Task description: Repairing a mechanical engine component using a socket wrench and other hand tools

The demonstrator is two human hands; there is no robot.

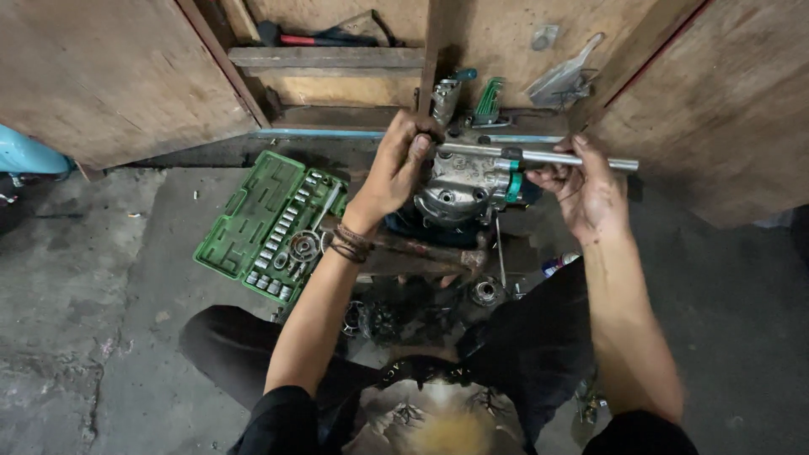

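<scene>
My left hand grips the top left of a grey metal engine part that sits on a greasy wooden block in front of my knees. My right hand holds the long silver handle of a wrench with a teal collar, which lies across the top of the engine part. Both wrists are smeared with grease, and the left one wears dark bracelets.
An open green socket set case lies on the concrete floor to the left. Bearings and small metal parts lie by my legs. Wooden cabinet doors stand open on both sides, with tools on the shelves behind.
</scene>
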